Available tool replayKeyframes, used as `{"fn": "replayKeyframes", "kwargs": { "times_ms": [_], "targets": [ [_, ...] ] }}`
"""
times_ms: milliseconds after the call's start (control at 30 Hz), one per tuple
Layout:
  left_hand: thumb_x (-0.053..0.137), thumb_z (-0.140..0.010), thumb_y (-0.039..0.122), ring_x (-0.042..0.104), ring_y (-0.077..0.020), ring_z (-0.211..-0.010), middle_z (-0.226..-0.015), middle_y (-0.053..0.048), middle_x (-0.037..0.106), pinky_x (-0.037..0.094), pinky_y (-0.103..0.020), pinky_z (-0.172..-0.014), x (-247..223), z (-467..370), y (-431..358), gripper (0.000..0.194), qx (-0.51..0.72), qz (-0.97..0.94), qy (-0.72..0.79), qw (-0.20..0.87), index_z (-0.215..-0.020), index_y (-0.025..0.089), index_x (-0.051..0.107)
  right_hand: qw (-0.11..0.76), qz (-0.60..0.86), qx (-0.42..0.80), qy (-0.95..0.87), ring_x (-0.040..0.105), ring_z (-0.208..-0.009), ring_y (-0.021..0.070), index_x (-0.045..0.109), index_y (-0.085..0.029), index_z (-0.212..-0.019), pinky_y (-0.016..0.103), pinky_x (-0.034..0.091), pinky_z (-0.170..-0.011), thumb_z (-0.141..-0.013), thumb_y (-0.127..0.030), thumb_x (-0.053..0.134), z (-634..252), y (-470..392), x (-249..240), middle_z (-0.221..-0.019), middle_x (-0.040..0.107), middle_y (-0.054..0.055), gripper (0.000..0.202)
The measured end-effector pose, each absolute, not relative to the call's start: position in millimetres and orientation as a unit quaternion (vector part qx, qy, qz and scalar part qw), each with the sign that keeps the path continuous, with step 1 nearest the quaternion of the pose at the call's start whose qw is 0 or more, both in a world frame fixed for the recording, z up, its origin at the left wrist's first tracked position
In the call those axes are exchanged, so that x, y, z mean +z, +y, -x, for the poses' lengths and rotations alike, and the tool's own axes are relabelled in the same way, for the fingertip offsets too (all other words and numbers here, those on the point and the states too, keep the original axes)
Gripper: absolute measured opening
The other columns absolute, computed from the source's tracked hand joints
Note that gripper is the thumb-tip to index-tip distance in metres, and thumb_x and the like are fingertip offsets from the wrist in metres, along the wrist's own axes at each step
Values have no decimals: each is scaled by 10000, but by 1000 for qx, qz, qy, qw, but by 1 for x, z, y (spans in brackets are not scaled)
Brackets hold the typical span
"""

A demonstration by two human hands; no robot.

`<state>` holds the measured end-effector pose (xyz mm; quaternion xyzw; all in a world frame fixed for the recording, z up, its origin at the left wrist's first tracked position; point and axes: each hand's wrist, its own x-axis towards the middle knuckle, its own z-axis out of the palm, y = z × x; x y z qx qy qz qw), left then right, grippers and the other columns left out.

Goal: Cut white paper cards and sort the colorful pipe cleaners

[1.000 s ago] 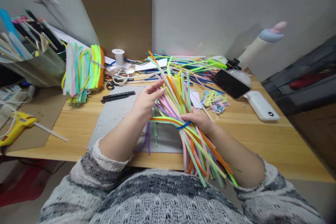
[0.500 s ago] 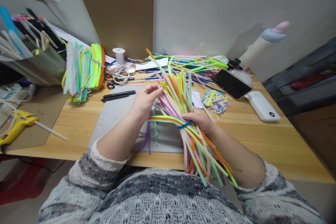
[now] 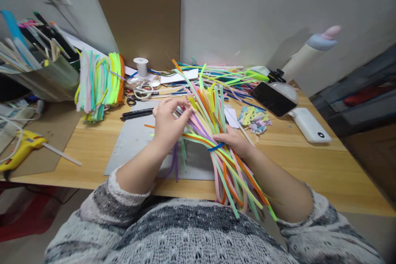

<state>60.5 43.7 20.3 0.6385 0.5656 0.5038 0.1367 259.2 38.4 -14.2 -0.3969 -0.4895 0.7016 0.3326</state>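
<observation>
A loose bundle of colourful pipe cleaners (image 3: 213,121), pink, orange, yellow, green and purple, fans out above the desk's front half. Round its middle runs a blue tie (image 3: 216,147). My right hand (image 3: 236,140) grips the bundle just above that tie, thumb across the front, other fingers mostly hidden behind. On the upper left side, my left hand (image 3: 173,117) closes thumb and fingers on some of the pink and pale stems. A few green, orange and purple stems stick out sideways below my left hand. Beneath lies a grey cutting mat (image 3: 198,167).
Bundled pipe cleaners (image 3: 99,84) stand back left beside a pen holder (image 3: 52,78). A yellow glue gun (image 3: 23,148) lies left. Black markers (image 3: 137,114), a thread spool (image 3: 141,67), a phone (image 3: 274,99), a white power bank (image 3: 310,125) and small coloured scraps (image 3: 255,119) lie around.
My left hand has shifted slightly, its fingers spreading further over the bundle's left side. An orange stem end now shows left of my left wrist. My right hand keeps its hold.
</observation>
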Motion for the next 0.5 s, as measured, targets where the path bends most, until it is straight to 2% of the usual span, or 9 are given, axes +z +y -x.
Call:
{"fn": "replayKeyframes", "kwargs": {
  "times_ms": [133,233,333,433,500],
  "targets": [
    [662,-719,174,559,-226,-945,-894,-28,669,367,-364,-902,22,-62,42,63,545,-624,529,184,-764,217,651,328,403,693,-500,639,-951,231,573,-183,-1173,313,504,-778,-638,-300,703,-259,39,-16,-1098,680,36,563],
    [684,-698,192,570,-171,-735,-773,-14,625,437,-305,-716,24,-65,45,75,586,-560,473,344,-744,199,625,329,396,688,-511,625,-997,246,586,-181,-1150,324,494,-811,-631,-304,711,-259,40,-16,-1075,686,35,547],
    [759,-629,229,531,-121,-565,-649,9,592,429,-265,-581,28,-64,51,212,580,-477,438,494,-782,178,621,330,379,701,-507,622,-1010,248,593,-176,-1139,315,490,-809,-622,-307,716,-260,39,-15,-1080,684,38,548],
    [802,-583,256,574,-125,-571,-656,-20,630,442,-259,-571,30,-57,57,325,530,-444,431,580,-854,142,662,325,363,736,-470,653,-901,231,602,-165,-1119,299,501,-734,-620,-292,703,-261,36,-14,-1051,694,51,524],
    [816,-567,274,594,-128,-586,-675,-38,650,434,-245,-549,30,-51,60,357,502,-424,441,612,-866,132,683,321,364,758,-436,661,-761,205,619,-150,-1077,280,500,-648,-604,-276,697,-262,35,-13,-954,712,57,496]
  ]
}}
